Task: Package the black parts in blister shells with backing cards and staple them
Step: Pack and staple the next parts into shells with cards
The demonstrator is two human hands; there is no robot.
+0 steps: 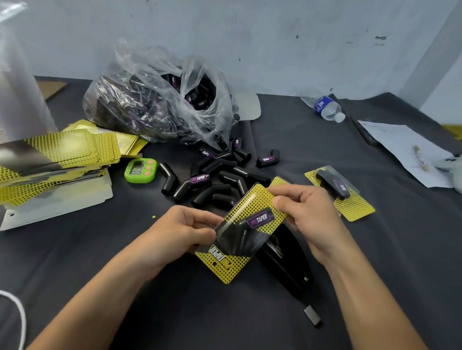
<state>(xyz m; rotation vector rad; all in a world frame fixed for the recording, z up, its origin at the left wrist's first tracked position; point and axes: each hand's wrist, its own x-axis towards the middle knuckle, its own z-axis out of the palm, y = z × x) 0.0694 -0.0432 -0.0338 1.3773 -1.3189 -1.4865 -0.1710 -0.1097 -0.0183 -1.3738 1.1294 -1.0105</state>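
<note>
Both hands hold one pack (245,231) above the table: a yellow dotted backing card with a clear blister shell over a black bent part labelled PROTAPER. My left hand (186,231) pinches its left edge. My right hand (305,215) pinches its upper right corner. Under the pack lies a black stapler (287,265), partly hidden. A pile of loose black parts (219,174) lies just beyond the hands. One finished pack (340,190) rests to the right.
A clear plastic bag (162,99) of more black parts sits at the back. Stacked yellow backing cards (55,155) lie at the left beside a green timer (141,170). A water bottle (326,107), a paper sheet (406,152) and a grey plush toy (458,169) lie at the right.
</note>
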